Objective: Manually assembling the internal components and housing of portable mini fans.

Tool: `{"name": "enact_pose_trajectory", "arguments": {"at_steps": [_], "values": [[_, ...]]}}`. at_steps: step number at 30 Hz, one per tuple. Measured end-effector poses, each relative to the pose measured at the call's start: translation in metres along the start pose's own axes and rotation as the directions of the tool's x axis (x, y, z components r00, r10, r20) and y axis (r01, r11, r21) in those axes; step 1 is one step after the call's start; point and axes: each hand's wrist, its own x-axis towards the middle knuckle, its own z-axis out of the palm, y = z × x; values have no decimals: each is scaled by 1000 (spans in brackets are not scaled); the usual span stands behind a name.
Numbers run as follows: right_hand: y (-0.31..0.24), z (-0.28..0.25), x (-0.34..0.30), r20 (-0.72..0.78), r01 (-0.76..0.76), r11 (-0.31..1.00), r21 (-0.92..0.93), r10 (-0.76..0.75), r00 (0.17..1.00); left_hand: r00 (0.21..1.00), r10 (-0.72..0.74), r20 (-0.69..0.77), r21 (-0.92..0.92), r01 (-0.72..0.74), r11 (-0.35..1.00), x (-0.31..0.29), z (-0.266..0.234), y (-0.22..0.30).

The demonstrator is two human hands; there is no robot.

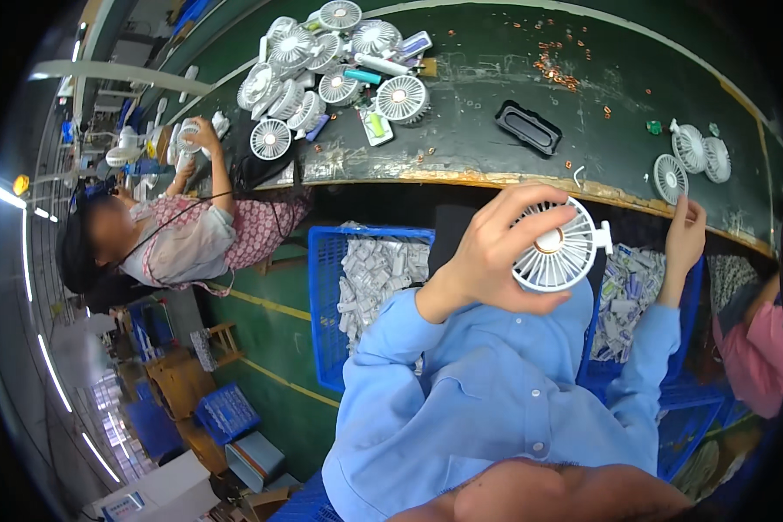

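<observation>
My left hand (493, 245) is wrapped round a white fan head (558, 258) with a round slatted guard and a small hinge stub at its side. It is held up in front of my chest, off the table. At the right end of the table edge, my right hand (687, 230) has its fingertips closed at the lower rim of another white fan head (670, 179). Right behind that one, two more fan heads (690, 148) lie together on the dark green table (478, 96).
A pile of white fans (322, 61) covers the table's far left. A black tray (528, 128) and scattered copper-coloured bits (558, 74) lie mid-table. Blue crates (326, 304) of small white parts stand below. A co-worker (191, 226) handles fans at left; a pink sleeve (757, 357) shows right.
</observation>
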Motion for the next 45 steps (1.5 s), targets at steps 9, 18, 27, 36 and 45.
{"name": "enact_pose_trajectory", "arguments": {"at_steps": [9, 18, 27, 36, 45], "values": [[-40, -8, -143, 714, -587, 407, 700, -402, 573, 1000, 7, 21, 16, -7, 1000, 12, 4, 6], [-58, -35, -157, 691, -713, 278, 643, -612, 385, 880, -364, 304, 116, 345, 931, -63, 10, -12], [-43, -46, -153, 908, -652, 635, 414, -336, 249, 994, 11, 112, -250, 18, 968, -74, 77, 8], [-54, -56, -153, 892, -576, 682, 451, -364, 267, 981, -118, 151, -89, 133, 987, -76, 81, 3], [-35, -64, -146, 893, -624, 661, 416, -428, 142, 970, -10, 244, -181, 55, 982, -67, 87, 7]]}}
